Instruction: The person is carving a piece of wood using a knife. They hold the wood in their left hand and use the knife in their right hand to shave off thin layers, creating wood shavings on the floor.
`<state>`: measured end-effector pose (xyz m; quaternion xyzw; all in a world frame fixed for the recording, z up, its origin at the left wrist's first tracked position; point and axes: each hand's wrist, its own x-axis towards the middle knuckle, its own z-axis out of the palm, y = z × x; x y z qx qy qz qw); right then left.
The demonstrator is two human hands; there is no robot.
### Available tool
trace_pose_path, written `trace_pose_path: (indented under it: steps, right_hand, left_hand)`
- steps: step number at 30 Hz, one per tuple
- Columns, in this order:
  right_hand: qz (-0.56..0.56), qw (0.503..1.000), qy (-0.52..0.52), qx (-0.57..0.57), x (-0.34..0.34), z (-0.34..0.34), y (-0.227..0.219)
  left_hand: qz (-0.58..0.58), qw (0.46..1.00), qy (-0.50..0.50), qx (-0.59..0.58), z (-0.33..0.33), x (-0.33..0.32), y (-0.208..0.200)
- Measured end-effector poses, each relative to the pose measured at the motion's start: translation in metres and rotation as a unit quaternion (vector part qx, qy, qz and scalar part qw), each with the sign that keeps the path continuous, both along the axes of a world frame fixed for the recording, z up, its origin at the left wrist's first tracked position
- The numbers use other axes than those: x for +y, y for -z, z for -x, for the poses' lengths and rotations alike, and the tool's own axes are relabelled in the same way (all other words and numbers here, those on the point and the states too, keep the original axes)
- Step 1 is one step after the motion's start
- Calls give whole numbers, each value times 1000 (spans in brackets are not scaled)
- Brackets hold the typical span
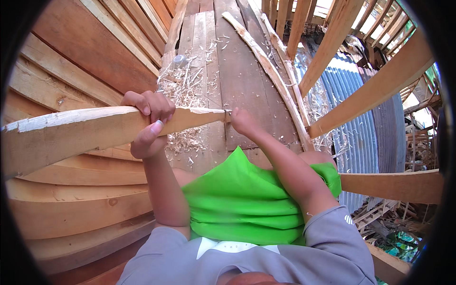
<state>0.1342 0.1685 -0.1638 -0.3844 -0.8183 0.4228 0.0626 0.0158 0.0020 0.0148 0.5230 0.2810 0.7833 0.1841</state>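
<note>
- Head view: fingers of the left hand [153, 130] are wrapped over the wooden beam [85, 130], the thumb pressed to its near side.
- At the beam's narrow tip, the right hand [243, 121] is placed; whether anything is gripped there cannot be told.
- Stiff, fairly heavy wood is suggested; splinters may be met along the pale shaved edge, so the thicker flanks are best grasped.
- Below, floorboards [242, 71] are strewn with shavings [187, 90].

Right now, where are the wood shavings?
In the head view, the wood shavings mostly lie left of centre on the plank floor, on both sides of the beam in your left hand.
</note>
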Motion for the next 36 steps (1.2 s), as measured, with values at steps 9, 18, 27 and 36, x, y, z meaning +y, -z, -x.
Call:
trace_pose_path:
  steps: [9,18,27,36]
  right_hand:
    - [112,993,-38,-27,-28,18,-49]
    - [-3,998,-32,-48,-26,11,-37]
    - [-53,997,34,-32,-2,4,14]
    - [-86,993,-16,-84,15,-7,62]
  left_hand:
    - [0,998,54,39,15,-16,3]
    - [-2,998,56,35,27,-19,4]
    - [-6,999,37,12,27,-17,4]
    - [-14,998,58,28,30,-20,1]
